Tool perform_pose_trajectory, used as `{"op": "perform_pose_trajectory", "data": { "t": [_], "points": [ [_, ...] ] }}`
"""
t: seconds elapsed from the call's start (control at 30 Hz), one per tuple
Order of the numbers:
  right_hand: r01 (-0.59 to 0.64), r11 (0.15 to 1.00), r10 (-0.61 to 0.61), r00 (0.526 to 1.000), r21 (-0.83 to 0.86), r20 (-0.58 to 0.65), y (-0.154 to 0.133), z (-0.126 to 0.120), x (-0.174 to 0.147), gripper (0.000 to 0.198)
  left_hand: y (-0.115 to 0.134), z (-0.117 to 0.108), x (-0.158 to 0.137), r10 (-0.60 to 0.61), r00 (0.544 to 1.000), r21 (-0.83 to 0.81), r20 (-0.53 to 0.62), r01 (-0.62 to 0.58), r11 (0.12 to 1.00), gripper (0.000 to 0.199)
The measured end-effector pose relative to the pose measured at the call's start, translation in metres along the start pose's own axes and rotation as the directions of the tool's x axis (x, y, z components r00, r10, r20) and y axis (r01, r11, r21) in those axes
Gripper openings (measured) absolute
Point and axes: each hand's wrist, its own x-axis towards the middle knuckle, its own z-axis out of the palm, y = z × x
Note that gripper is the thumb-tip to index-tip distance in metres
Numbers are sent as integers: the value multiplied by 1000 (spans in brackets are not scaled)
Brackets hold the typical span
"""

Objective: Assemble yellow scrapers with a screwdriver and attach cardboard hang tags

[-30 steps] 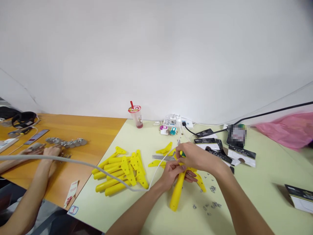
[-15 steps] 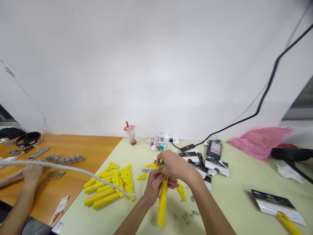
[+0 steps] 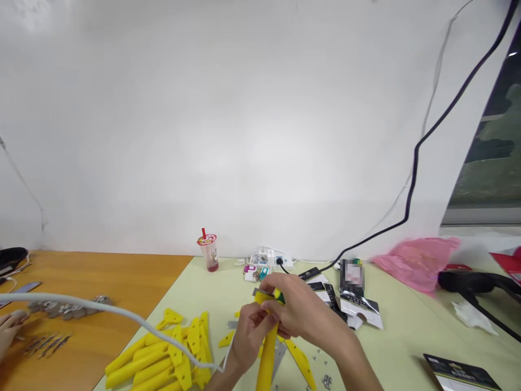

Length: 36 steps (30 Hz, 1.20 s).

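My left hand [image 3: 249, 332] is closed around a yellow scraper [image 3: 267, 355], just below its head. The handle runs down past the bottom edge, and a grey metal blade [image 3: 260, 294] shows at the top. My right hand [image 3: 299, 307] is closed over the head, its thumb and fingertips meeting my left fingers. A small green and yellow piece [image 3: 279, 296] peeks out of the right fingers, mostly hidden. Beneath the hands lie more yellow plates [image 3: 300, 361] and a bare blade [image 3: 279, 355]. Small metal screws or nuts [image 3: 326, 382] are scattered to the right.
Yellow handles and plates [image 3: 163, 358] are piled at left. A drink cup [image 3: 209, 255], power strip [image 3: 272, 259], black-and-white cards [image 3: 360, 308] and pink bag [image 3: 419, 263] line the back. A white cable [image 3: 134, 320] crosses in front. A co-worker's hand [image 3: 8, 328] rests by metal parts.
The view has tilted up and shifted, so the table sits lower in the picture. Both hands stay at the scraper head, and the metal blade shows more clearly above them.
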Motion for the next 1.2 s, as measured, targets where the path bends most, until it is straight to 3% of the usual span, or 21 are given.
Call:
{"op": "perform_pose_trajectory", "data": {
  "t": [0.23,0.37,0.57,0.93,1.07,1.2],
  "points": [
    [-91,995,94,991,37,-99,9,-21,-5,14,17,7,35,-18,963,13,270,15,1000,42],
    [-100,994,87,972,-50,-218,17,-26,-8,18,23,8,46,-59,931,10,359,59,998,44],
    [-32,998,19,974,-55,-224,23,-24,0,20,39,-3,48,-191,926,53,327,184,982,47],
    [-85,995,75,982,-49,-174,47,-6,31,19,36,-38,63,-342,889,242,305,275,930,40],
    [-102,986,79,982,-129,-171,48,-2,31,16,33,-44,63,-362,881,350,303,250,903,35],
    [-82,979,39,974,-189,-221,37,-2,20,14,42,-42,58,-292,896,320,333,183,929,32]
  ]
}}
